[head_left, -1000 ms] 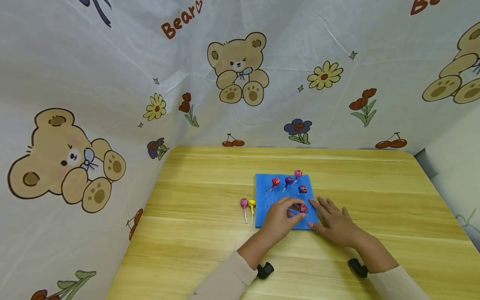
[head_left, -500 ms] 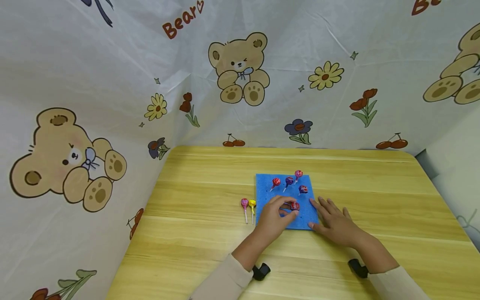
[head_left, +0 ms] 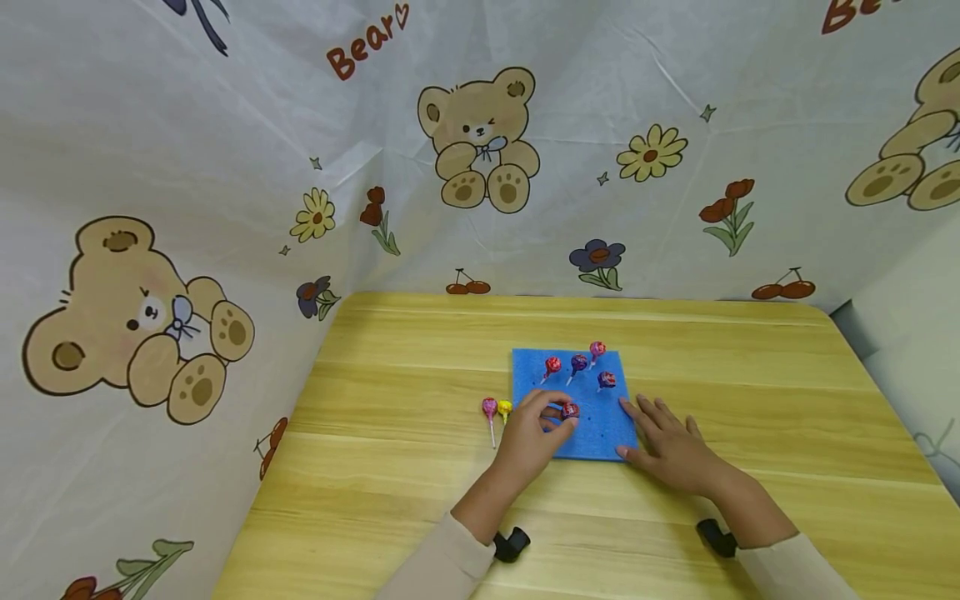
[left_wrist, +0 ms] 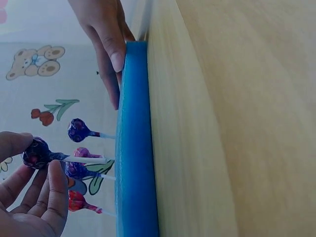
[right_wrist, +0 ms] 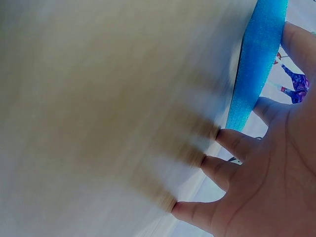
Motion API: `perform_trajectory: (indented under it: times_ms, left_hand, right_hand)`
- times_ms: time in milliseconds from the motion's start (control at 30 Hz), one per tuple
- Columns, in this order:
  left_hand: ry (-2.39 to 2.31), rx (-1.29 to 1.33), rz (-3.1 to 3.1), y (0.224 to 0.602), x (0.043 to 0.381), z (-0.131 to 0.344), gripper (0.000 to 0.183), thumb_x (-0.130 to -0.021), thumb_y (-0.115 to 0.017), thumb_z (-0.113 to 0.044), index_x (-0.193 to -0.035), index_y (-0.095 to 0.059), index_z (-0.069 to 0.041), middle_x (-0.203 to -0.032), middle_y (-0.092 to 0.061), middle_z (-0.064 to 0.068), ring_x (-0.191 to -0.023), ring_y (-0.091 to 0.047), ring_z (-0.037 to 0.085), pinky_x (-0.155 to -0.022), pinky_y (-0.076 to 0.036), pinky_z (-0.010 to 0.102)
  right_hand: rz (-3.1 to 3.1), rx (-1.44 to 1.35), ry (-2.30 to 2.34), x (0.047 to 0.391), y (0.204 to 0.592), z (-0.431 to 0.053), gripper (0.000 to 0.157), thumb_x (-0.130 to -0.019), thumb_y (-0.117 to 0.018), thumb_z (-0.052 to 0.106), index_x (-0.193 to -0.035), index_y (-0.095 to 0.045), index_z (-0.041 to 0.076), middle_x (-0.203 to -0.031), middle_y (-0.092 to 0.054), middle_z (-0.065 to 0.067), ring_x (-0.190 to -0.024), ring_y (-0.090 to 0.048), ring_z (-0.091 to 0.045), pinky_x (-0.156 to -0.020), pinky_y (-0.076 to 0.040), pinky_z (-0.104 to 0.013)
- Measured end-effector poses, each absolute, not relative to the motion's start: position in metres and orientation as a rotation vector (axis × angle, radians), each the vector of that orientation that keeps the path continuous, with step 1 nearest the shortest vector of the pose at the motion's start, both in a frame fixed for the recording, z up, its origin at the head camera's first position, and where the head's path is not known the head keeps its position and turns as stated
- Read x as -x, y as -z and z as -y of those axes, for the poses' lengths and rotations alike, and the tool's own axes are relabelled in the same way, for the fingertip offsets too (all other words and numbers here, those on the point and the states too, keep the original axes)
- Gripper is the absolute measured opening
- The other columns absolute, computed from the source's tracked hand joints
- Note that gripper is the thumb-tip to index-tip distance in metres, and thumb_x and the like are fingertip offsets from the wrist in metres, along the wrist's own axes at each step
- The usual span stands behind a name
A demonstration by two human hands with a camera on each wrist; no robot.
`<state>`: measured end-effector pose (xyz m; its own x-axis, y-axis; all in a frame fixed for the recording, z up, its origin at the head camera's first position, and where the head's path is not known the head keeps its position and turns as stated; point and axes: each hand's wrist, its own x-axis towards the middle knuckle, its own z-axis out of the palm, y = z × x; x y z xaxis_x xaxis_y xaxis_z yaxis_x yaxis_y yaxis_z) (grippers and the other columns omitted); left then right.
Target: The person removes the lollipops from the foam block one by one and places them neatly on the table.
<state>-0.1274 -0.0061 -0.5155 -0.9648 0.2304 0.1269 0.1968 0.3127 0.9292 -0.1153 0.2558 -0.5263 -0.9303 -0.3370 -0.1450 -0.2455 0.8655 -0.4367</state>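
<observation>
My left hand (head_left: 528, 437) pinches a dark red and purple wrapped lollipop (head_left: 571, 411) by its candy head. In the left wrist view that lollipop (left_wrist: 37, 154) has its white stick pointing at the blue foam block (left_wrist: 134, 133), and the tip looks just short of the foam. Several other lollipops stand in the foam block (head_left: 592, 429): a red one (head_left: 552, 365), a purple one (head_left: 578, 363), a pink one (head_left: 597, 348) and a dark blue one (head_left: 606, 380). My right hand (head_left: 675, 446) touches the block's right edge, fingers spread, some fingertips on the table.
A pink lollipop (head_left: 490, 407) and a yellow lollipop (head_left: 505, 408) lie on the wooden table (head_left: 390, 400) left of the block; my left hand partly hides the yellow one's stick. A bear-printed cloth (head_left: 480, 250) hangs behind the table and along its left side.
My left hand has carried the dark red and purple lollipop leftward across the foam block, from near its right side to about its middle. The right hand has stayed in place.
</observation>
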Motion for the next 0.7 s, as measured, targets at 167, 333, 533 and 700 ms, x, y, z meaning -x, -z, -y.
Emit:
perform_trajectory:
  times_ms: [167, 333, 533, 700]
  left_hand:
    - [-1.786, -0.382, -2.542, 0.520, 0.129, 0.016, 0.029, -0.092, -0.075, -0.020, -0.119, -0.072, -0.011, -0.114, -0.066, -0.001, -0.093, -0.065, 0.005, -0.079, -0.056, 0.019]
    - [-1.827, -0.352, -2.523, 0.524, 0.131, 0.030, 0.027, -0.093, -0.074, -0.020, -0.120, -0.074, -0.012, -0.115, -0.067, 0.001, -0.092, -0.066, 0.008, -0.079, -0.056, 0.019]
    - [-1.866, -0.249, -2.499, 0.525, 0.134, 0.049, 0.026, -0.094, -0.073, -0.019, -0.119, -0.075, -0.012, -0.116, -0.066, 0.004, -0.094, -0.067, 0.014, -0.079, -0.055, 0.020]
    - [-1.857, -0.189, -2.511, 0.525, 0.138, 0.062, 0.030, -0.092, -0.074, -0.013, -0.121, -0.074, -0.010, -0.117, -0.066, 0.004, -0.094, -0.067, 0.014, -0.078, -0.056, 0.019]
  right_hand:
    - [-2.819, 0.446, 0.624, 0.115, 0.526, -0.256, 0.080, -0.098, -0.057, 0.056, -0.160, -0.029, 0.015, -0.163, -0.025, -0.027, -0.148, -0.018, -0.059, -0.105, -0.009, -0.087]
    - [-2.818, 0.459, 0.639, 0.115, 0.526, -0.256, 0.080, -0.098, -0.058, 0.055, -0.160, -0.029, 0.014, -0.163, -0.024, -0.027, -0.148, -0.017, -0.059, -0.105, -0.009, -0.086]
    - [-2.826, 0.464, 0.630, 0.114, 0.526, -0.255, 0.080, -0.098, -0.058, 0.055, -0.160, -0.030, 0.013, -0.163, -0.025, -0.027, -0.148, -0.018, -0.059, -0.105, -0.010, -0.086]
    - [-2.825, 0.459, 0.624, 0.115, 0.526, -0.256, 0.080, -0.098, -0.058, 0.055, -0.160, -0.029, 0.014, -0.163, -0.025, -0.027, -0.148, -0.018, -0.059, -0.105, -0.010, -0.086]
